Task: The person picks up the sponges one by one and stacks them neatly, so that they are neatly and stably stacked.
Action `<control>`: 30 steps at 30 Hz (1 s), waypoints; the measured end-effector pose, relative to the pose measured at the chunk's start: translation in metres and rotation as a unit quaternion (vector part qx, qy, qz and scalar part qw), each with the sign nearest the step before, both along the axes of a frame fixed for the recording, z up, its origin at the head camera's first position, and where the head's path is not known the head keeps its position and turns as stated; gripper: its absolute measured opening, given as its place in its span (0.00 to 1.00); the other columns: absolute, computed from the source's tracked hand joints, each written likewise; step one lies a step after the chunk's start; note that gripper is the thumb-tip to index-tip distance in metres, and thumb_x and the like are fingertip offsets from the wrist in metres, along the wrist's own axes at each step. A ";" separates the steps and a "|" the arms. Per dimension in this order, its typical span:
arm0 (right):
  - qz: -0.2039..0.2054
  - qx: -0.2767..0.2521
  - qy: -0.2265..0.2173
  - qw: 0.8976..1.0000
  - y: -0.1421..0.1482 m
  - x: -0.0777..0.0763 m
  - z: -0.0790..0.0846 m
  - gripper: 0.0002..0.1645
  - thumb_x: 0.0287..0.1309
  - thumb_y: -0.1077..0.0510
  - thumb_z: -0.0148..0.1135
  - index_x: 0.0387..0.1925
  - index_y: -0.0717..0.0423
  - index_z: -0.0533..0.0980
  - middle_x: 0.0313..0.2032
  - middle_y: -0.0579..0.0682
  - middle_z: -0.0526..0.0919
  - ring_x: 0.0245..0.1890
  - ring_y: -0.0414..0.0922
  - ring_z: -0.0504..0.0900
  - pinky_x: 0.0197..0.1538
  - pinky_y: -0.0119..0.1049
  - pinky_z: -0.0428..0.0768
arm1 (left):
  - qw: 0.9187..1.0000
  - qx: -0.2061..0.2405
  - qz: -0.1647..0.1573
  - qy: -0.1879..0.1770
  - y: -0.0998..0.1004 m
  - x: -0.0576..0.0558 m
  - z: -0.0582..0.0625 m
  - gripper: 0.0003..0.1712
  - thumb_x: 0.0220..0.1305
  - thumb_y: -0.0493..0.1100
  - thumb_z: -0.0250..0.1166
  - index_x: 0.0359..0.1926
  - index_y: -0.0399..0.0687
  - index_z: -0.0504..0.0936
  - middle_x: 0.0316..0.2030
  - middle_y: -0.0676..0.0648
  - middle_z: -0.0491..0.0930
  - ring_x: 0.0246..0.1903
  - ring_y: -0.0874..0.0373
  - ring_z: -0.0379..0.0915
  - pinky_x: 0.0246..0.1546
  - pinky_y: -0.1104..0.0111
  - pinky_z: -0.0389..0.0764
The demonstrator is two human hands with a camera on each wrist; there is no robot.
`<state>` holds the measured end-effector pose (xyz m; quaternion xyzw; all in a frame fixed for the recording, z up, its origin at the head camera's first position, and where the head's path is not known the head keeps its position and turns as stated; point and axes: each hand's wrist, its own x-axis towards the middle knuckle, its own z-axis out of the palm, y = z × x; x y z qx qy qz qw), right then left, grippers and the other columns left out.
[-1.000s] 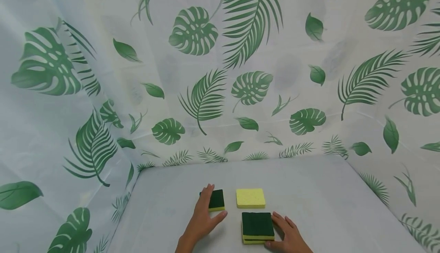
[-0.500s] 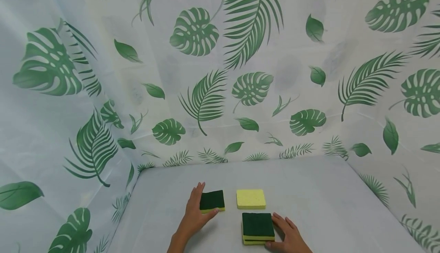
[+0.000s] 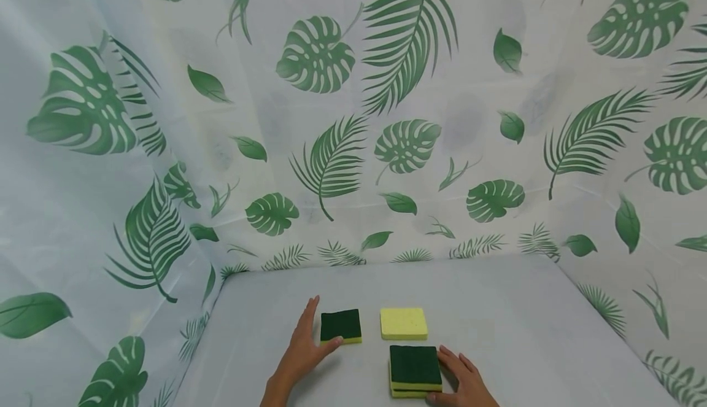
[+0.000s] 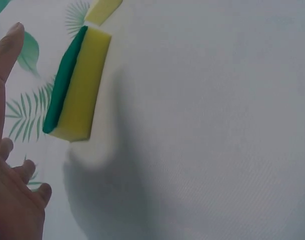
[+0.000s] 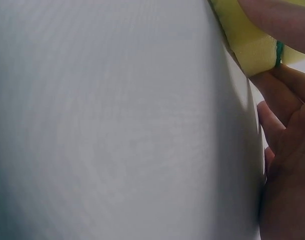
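In the head view my left hand (image 3: 304, 345) is spread beside a scouring sponge (image 3: 340, 326) with a dark green pad on top. The thumb overlaps that sponge's front edge, while the other fingers point forward along its left side. The left wrist view has a gap between this hand (image 4: 15, 185) and the sponge (image 4: 80, 85). Two more sponges lie stacked (image 3: 415, 365), green side up, at the front. My right hand (image 3: 464, 376) holds their right front corner, thumb at the front and fingers along the right side. Its thumb crosses the yellow foam (image 5: 250, 42) in the right wrist view.
Behind the stack a sponge lies yellow side up (image 3: 404, 323). All of them are on a pale table (image 3: 513, 309). White sheeting printed with green leaves (image 3: 353, 149) encloses the table at the back and both sides.
My left hand has moved left, away from the stack, uncovering the green-topped sponge it partly hid. The right hand stays at the stack.
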<state>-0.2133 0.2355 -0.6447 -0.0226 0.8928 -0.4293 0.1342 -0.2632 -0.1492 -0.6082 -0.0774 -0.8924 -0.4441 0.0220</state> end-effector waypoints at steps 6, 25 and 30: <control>0.005 -0.010 0.003 1.000 0.002 0.000 0.000 0.64 0.47 0.37 0.86 0.75 0.69 0.68 0.76 0.70 0.66 0.77 0.73 0.57 0.77 0.70 0.43 | 0.999 0.014 -0.020 -0.032 -0.005 -0.004 -0.001 0.64 0.65 0.63 0.77 0.87 0.52 0.47 0.83 0.34 0.50 0.78 0.29 0.51 0.70 0.30 0.59; -0.019 0.015 -0.012 1.000 -0.007 0.003 0.009 0.64 0.44 0.38 0.87 0.75 0.65 0.69 0.77 0.67 0.66 0.78 0.72 0.54 0.77 0.69 0.46 | 0.996 0.027 -0.052 -0.066 -0.013 -0.015 -0.014 0.65 0.63 0.57 0.78 0.86 0.40 0.47 0.82 0.30 0.52 0.78 0.29 0.52 0.72 0.33 0.60; -0.011 0.012 -0.005 1.000 -0.006 0.003 0.007 0.63 0.45 0.38 0.86 0.75 0.66 0.69 0.76 0.68 0.66 0.78 0.72 0.56 0.77 0.69 0.45 | 0.996 0.022 -0.060 -0.063 -0.013 -0.017 -0.018 0.64 0.64 0.57 0.78 0.85 0.36 0.49 0.81 0.30 0.54 0.78 0.28 0.51 0.73 0.33 0.58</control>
